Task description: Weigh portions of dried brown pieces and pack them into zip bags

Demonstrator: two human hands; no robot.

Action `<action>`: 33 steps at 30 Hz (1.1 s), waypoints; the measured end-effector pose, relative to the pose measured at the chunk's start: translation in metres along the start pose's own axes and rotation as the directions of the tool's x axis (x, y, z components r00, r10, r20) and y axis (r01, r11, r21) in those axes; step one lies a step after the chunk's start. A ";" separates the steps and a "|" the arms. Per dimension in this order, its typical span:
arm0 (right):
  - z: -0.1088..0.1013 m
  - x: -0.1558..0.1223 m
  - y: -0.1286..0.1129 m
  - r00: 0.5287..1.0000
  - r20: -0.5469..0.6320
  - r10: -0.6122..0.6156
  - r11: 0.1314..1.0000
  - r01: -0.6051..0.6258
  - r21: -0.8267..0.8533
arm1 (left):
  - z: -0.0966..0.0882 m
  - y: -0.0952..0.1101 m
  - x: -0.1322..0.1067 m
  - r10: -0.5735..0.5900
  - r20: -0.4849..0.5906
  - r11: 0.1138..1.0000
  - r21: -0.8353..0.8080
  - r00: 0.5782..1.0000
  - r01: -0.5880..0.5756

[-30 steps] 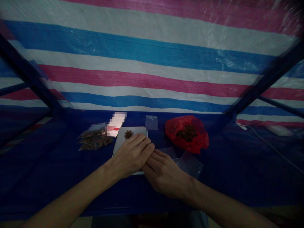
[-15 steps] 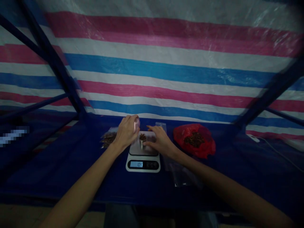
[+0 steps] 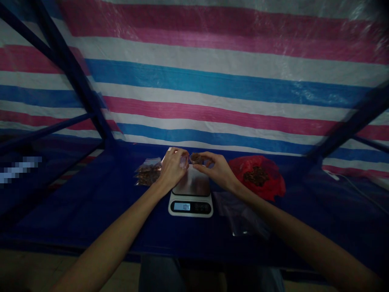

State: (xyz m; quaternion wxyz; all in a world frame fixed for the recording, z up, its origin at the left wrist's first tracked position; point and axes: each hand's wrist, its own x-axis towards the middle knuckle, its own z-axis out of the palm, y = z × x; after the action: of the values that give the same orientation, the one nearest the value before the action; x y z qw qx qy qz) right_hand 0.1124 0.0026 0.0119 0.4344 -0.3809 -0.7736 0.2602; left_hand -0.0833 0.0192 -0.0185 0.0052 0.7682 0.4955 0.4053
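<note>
Cup (image 3: pixel 196 160) with brown pieces (image 3: pixel 195 155) is held between thumb and fingers of the right hand (image 3: pixel 219 167), near the far edge of the scale (image 3: pixel 192 185); just left of it, the left hand (image 3: pixel 173 165) holds clear plastic (image 3: pixel 183 161).

Decent lane's running up the flat blue tabletop (image 3: pixel 170 239); boxy white steel-topped scale (image 3: pixel 191 188) is blocking its far end; bare left forearm (image 3: pixel 121 231) and right forearm (image 3: pixel 291 223) are walling the sides.

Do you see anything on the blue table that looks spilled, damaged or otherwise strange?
Nothing looks clearly spilled or damaged. Slightly odd: the digital scale displays a number, although the right hand holds the small cup of brown pieces near the plate's far edge, seemingly lifted.
</note>
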 end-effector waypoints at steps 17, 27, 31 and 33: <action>-0.011 0.016 -0.009 0.967 0.144 -0.210 0.940 0.241 -0.243 | 0.002 0.005 -0.001 -0.061 0.005 0.992 -0.109 0.998 0.061; -0.024 0.039 -0.044 0.930 0.217 -0.297 0.860 0.360 -0.362 | -0.002 0.006 0.004 -0.175 -0.025 0.834 -0.535 0.984 0.134; -0.038 0.005 -0.018 0.992 -0.083 -0.090 0.981 0.074 -0.178 | -0.011 0.014 0.008 -0.226 0.048 0.597 -0.782 0.973 0.177; -0.041 -0.017 0.005 0.997 -0.054 0.050 0.994 -0.055 -0.096 | -0.016 0.023 0.009 -0.226 0.155 0.396 -0.888 0.962 0.235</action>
State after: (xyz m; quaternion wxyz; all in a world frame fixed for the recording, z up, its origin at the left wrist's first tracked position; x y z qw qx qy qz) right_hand 0.1559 -0.0053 0.0199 0.4279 -0.4285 -0.7637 0.2238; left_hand -0.0747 0.0081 0.0068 0.4713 0.5725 0.3043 0.5979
